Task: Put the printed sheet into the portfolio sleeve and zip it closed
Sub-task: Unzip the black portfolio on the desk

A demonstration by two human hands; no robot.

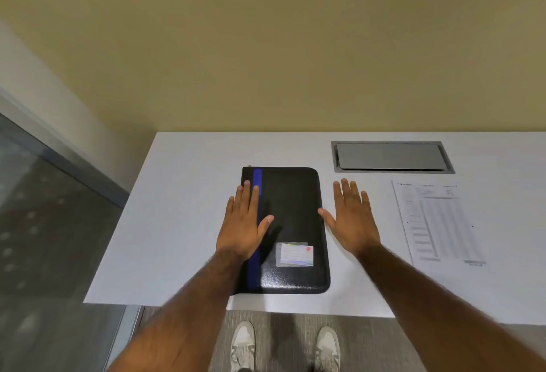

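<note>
A black portfolio (291, 206) with a blue stripe down its left side lies closed and flat on the white table (183, 224). A small card in a clear pocket (294, 254) shows on its lower cover. My left hand (245, 224) rests flat on the portfolio's left side, over the stripe, fingers spread. My right hand (351, 218) lies flat on the table just right of the portfolio, its thumb touching the right edge. The printed sheet (437, 221) lies flat on the table farther right, apart from both hands.
A grey metal cable hatch (391, 156) is set in the table behind the sheet. A tan wall stands behind the table. The table's left edge drops to the floor beside a glass panel (44, 224). My white shoes (283, 345) show below the front edge.
</note>
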